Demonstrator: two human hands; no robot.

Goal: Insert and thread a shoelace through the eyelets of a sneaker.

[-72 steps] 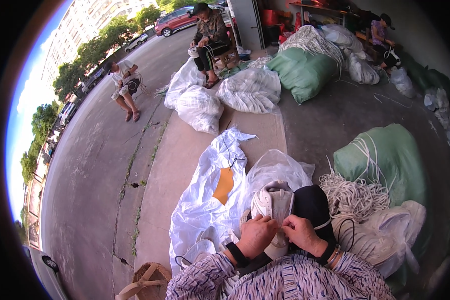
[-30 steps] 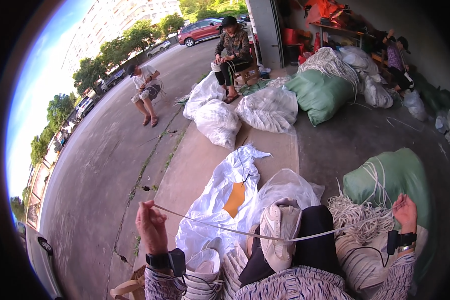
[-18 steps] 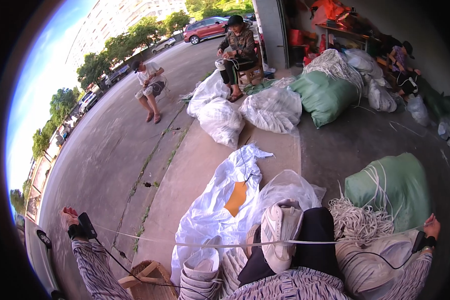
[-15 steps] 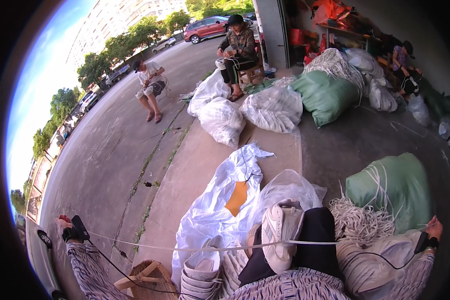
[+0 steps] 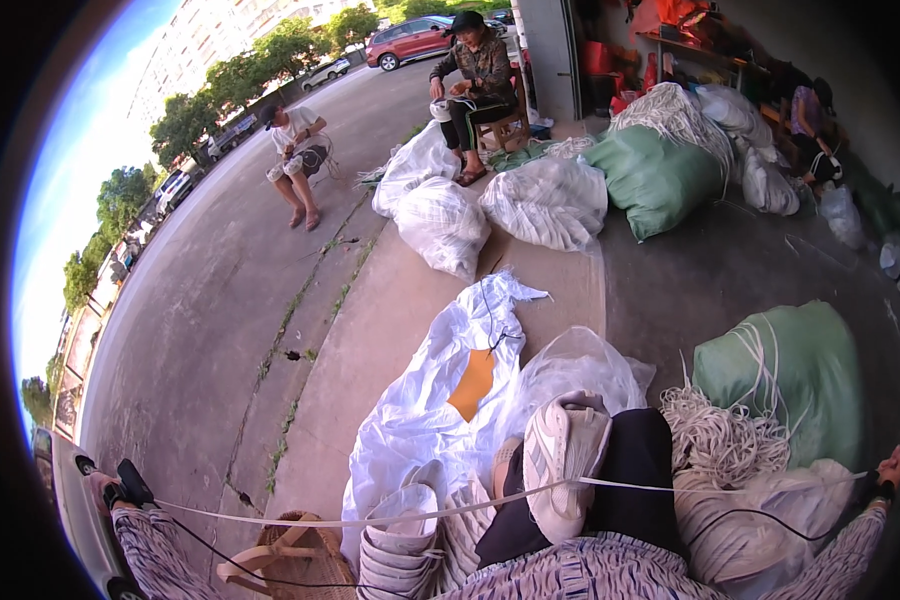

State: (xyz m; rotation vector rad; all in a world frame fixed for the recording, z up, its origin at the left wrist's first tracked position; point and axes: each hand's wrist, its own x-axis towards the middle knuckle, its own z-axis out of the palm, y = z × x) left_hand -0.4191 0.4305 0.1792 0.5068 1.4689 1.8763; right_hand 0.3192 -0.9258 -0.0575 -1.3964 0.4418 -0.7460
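Stretching a white shoelace (image 5: 630, 485) wide from a sneaker (image 5: 568, 455) on the lap (image 5: 638, 450), seemingly threaded just once with most lacing left, with right hand (image 5: 891, 466) apparently closed on one end, left hand (image 5: 101, 490) too blurred to tell.

A long-sleeved top (image 5: 585, 570), pale with short wavy streaks of purple and dark blue, is worn with black trousers (image 5: 637, 465). Both the left hand (image 5: 100, 484) and the right hand (image 5: 892, 466) are bare; each wrist has a black strap (image 5: 884, 490), the left one carrying a dark box (image 5: 135, 482) and thin black cable (image 5: 208, 547).
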